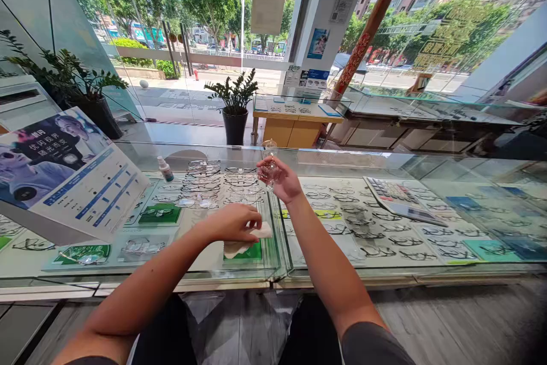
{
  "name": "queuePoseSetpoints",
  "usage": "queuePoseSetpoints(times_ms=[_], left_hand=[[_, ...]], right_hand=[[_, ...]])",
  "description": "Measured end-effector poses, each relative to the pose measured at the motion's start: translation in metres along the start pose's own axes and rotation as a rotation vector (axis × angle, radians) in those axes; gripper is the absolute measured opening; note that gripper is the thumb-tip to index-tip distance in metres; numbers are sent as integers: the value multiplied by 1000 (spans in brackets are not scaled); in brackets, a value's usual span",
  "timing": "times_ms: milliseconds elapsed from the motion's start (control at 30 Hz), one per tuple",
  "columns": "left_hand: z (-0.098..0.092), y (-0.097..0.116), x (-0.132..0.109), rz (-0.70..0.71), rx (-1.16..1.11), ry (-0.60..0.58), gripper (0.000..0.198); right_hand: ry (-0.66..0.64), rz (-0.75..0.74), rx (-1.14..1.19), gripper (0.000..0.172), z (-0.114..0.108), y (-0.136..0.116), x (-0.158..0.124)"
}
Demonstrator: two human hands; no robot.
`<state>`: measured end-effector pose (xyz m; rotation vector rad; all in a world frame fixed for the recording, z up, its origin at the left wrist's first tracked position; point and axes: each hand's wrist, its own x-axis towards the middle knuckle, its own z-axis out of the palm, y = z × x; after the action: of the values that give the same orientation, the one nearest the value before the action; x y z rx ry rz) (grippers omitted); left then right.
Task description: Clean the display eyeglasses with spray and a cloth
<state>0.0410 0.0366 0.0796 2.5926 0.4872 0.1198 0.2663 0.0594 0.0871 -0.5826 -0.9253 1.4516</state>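
My right hand is raised over the glass counter with its fingers closed on a pair of eyeglasses. The glasses have a thin frame and clear lenses, and are tilted on end. Lower and to the left, my left hand pinches a pale cleaning cloth, which hangs just above the counter top. Under the cloth a green card shows in part. Several rows of eyeglasses lie beyond my left hand; whether they are on or under the glass is hard to tell.
A small spray bottle stands at the back left of the glass counter. An advertising board leans at the left. A large calculator lies on the right. Beyond are a potted plant and a wooden cabinet.
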Motion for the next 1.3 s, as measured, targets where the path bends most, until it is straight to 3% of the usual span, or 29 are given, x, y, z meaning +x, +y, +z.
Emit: queuePoseSetpoints(times_ms=[67,167,333,533,733,867,1100,1300], left_hand=[[3,-1,2,-66,72,-87,24],[4,-5,2,-85,57,-111,17],[-5,-14,-2,-88,-242,-62,29],[-22,-26,-6,-128,-845,152,36],[-27,-35,-2,-313,-1211,448,41],[-30,-37,1,-282,-1391,514,34],[-29,-41,3,-289,-1529,570,35],[-22,-39,4,-262,-1461,583,67]], right_hand=[[-8,-2,8,23,1,1,0],[-6,4,12,21,1,2,0],[-4,3,25,20,0,3,1],[-7,8,33,21,-1,3,1],[-40,-7,30,23,1,4,0],[-68,-17,-14,27,2,5,0],[-100,-15,-75,25,6,13,0],[-111,6,-96,26,11,17,0]])
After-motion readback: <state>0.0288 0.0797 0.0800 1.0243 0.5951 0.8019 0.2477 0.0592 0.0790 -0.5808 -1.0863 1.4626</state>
